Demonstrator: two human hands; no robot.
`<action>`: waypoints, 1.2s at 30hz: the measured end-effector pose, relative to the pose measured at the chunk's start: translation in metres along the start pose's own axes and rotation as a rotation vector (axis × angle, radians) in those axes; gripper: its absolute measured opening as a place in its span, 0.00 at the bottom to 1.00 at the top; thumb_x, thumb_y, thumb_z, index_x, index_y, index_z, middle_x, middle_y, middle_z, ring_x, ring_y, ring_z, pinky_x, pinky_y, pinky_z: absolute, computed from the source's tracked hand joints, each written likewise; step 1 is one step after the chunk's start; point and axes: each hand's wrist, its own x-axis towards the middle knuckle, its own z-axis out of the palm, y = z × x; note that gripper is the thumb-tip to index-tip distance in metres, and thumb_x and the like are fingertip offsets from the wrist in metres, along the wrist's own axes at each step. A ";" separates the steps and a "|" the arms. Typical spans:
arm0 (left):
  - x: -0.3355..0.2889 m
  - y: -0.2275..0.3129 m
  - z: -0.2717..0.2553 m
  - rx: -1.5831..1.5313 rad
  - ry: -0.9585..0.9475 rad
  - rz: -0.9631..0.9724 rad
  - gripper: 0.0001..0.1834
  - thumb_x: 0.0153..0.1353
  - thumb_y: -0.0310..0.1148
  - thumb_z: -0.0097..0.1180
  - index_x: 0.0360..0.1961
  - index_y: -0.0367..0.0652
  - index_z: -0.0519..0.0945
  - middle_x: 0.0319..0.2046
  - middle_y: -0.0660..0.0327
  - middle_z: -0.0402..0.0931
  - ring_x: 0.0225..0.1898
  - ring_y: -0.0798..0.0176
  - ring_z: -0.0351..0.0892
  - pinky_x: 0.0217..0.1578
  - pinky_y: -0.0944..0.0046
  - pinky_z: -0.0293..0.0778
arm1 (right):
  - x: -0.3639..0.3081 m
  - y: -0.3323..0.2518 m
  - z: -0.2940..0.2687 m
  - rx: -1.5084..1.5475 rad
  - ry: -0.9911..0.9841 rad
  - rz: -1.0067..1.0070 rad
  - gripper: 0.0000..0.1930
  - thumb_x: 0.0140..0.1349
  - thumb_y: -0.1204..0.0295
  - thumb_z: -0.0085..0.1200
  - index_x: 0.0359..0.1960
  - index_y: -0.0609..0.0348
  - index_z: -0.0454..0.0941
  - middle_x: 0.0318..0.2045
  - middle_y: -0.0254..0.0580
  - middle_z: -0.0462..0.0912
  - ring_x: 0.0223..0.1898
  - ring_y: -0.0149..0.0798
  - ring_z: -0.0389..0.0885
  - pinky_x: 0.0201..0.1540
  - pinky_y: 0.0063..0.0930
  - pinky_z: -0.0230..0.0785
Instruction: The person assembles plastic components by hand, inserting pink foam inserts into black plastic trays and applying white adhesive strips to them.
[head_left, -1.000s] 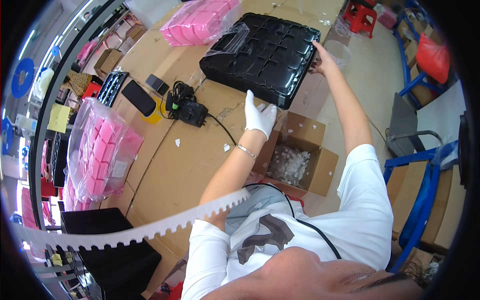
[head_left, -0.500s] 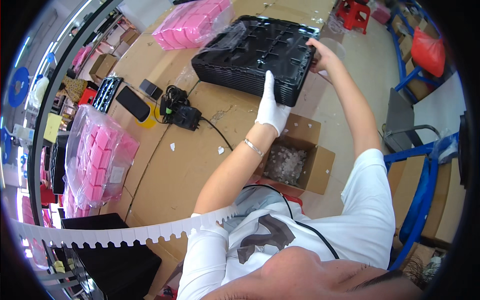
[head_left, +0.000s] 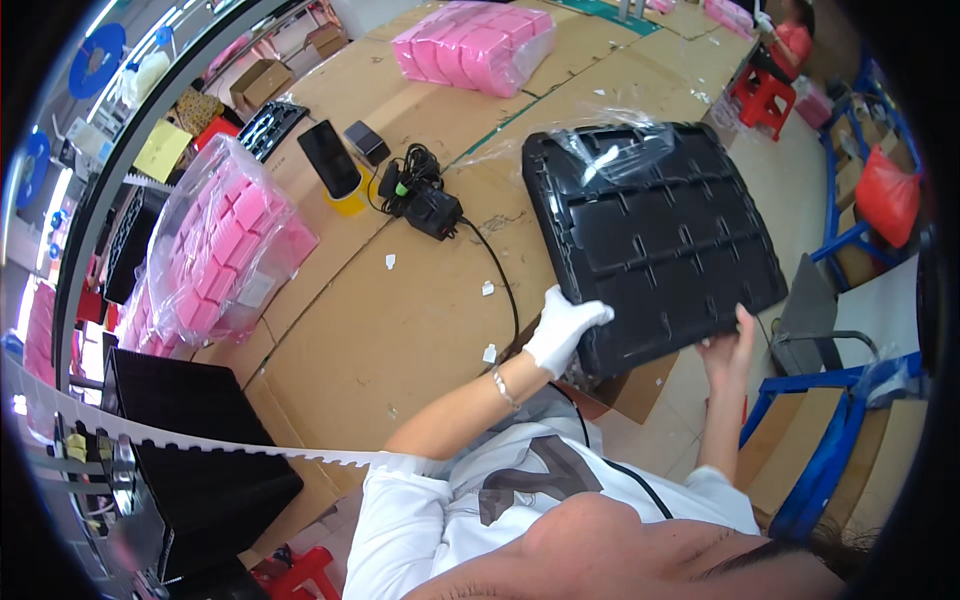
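Note:
A stack of black plastic trays (head_left: 665, 240) with shallow compartments is tilted over the right edge of the table, held at its near side. My left hand (head_left: 568, 328), in a white glove, grips the near left corner, with the thumb on top and the other fingers partly hidden. My right hand (head_left: 728, 350), bare, holds the near right edge; its thumb shows over the rim and the remaining fingers go underneath. Clear plastic film (head_left: 625, 150) lies crumpled over the far end of the stack.
Pink blocks in clear bags stand at the far side (head_left: 475, 48) and left (head_left: 225, 250) of the cardboard-covered table (head_left: 370, 340). A phone (head_left: 328, 158) and a black power adapter (head_left: 432, 212) with cable lie mid-table. A cardboard box (head_left: 640, 390) sits partly under the trays. Someone sits far right.
Both hands have drawn the tray stack nearer and to the right, and its top now faces me more. My head view has shifted, so the table's things appear displaced.

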 end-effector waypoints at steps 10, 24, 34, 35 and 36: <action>-0.139 0.037 -0.090 0.014 0.018 0.018 0.37 0.42 0.23 0.56 0.59 0.35 0.67 0.43 0.58 0.77 0.42 0.66 0.79 0.44 0.67 0.77 | -0.035 -0.079 -0.091 -0.539 -0.117 -0.325 0.35 0.68 0.46 0.46 0.67 0.58 0.62 0.59 0.45 0.74 0.59 0.41 0.73 0.64 0.36 0.63; -0.288 0.013 -0.149 -0.176 0.425 0.224 0.40 0.39 0.18 0.51 0.61 0.40 0.65 0.46 0.57 0.76 0.38 0.66 0.80 0.42 0.67 0.79 | 0.104 0.019 0.239 -1.051 -0.783 -0.730 0.05 0.63 0.71 0.57 0.33 0.59 0.79 0.29 0.29 0.79 0.31 0.26 0.76 0.32 0.24 0.67; -0.368 0.019 -0.206 -0.269 0.570 0.337 0.34 0.38 0.21 0.55 0.55 0.37 0.70 0.44 0.56 0.76 0.43 0.59 0.79 0.45 0.64 0.78 | 0.198 0.018 0.109 -2.214 -0.103 -0.952 0.33 0.45 0.63 0.71 0.53 0.66 0.75 0.48 0.58 0.81 0.50 0.55 0.79 0.52 0.45 0.70; -0.369 0.022 -0.217 -0.279 0.568 0.320 0.33 0.38 0.22 0.54 0.54 0.36 0.71 0.43 0.55 0.77 0.42 0.58 0.80 0.45 0.64 0.78 | 0.203 0.025 0.077 -1.989 -0.362 -1.057 0.28 0.52 0.61 0.67 0.51 0.65 0.76 0.44 0.55 0.82 0.48 0.55 0.80 0.50 0.42 0.72; -0.373 0.016 -0.225 -0.312 0.557 0.346 0.32 0.38 0.22 0.52 0.52 0.35 0.72 0.42 0.54 0.78 0.41 0.57 0.81 0.45 0.63 0.79 | 0.118 0.051 0.126 -1.748 -0.510 -0.735 0.23 0.60 0.60 0.60 0.50 0.66 0.76 0.43 0.56 0.82 0.46 0.51 0.81 0.48 0.38 0.72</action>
